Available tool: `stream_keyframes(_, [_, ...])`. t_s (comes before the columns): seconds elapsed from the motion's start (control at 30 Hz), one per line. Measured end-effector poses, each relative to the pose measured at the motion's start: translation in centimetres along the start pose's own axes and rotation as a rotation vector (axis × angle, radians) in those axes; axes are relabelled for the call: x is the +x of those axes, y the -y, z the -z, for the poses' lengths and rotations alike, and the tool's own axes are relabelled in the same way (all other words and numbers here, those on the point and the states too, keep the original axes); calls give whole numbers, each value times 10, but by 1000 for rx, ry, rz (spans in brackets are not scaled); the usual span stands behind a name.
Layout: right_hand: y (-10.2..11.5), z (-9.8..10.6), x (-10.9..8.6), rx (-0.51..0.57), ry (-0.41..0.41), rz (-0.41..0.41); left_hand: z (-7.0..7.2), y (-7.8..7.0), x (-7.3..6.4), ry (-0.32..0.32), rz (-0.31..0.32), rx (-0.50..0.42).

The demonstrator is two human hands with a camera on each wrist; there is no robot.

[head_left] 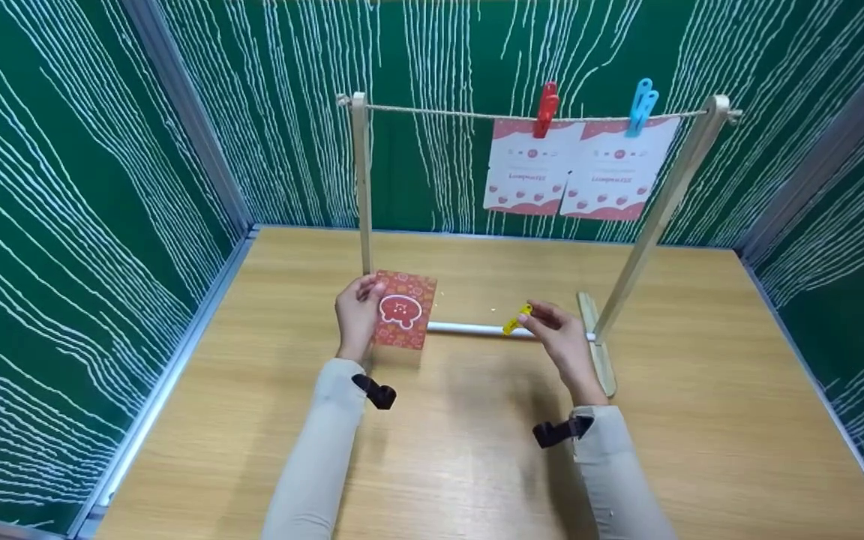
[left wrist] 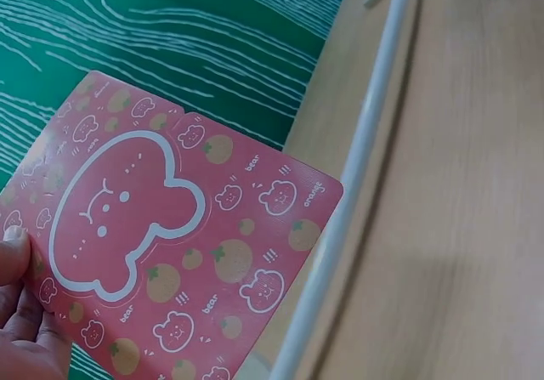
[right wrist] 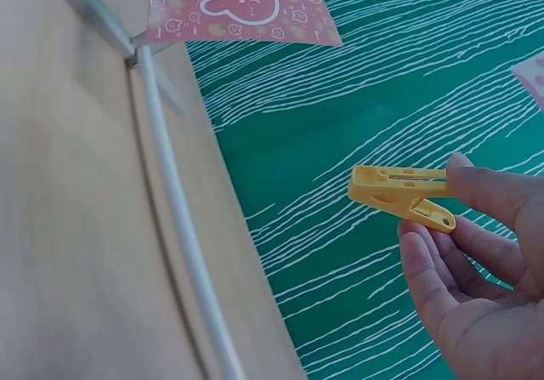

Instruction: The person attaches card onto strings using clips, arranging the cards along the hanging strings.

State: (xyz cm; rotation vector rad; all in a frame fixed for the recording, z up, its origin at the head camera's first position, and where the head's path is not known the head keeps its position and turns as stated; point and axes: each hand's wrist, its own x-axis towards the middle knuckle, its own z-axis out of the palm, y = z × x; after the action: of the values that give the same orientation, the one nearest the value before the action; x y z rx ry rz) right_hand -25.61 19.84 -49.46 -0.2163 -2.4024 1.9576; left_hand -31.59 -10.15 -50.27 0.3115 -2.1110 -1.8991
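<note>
A red card [head_left: 403, 311] with a white-outlined bear face is pinched at its edge by my left hand [head_left: 358, 311], in front of the rack's left post. In the left wrist view the card [left wrist: 183, 218] shows small bears and oranges, with thumb and fingers at its edge. My right hand [head_left: 558, 341] pinches a yellow clothespin [head_left: 517, 319] by its handle end, above the white bar. Seen from the right wrist, the clothespin [right wrist: 399, 195] sits between thumb and fingertips with nothing in its jaws.
A twine line [head_left: 439, 113] runs between two wooden posts [head_left: 363, 187]. Two pink-and-white cards [head_left: 528, 169] hang at its right part under a red clothespin [head_left: 547, 109] and a blue clothespin [head_left: 642, 109]. A white bar [head_left: 469, 328] joins the rack low down. Green walls surround the wooden table [head_left: 462, 465].
</note>
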Motion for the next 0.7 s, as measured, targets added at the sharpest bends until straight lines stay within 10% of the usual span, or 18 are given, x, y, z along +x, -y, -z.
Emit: stream_keyframes(0.7, [75,-3,14,-65,103,125,-9,-49,8,-16,-45,-22])
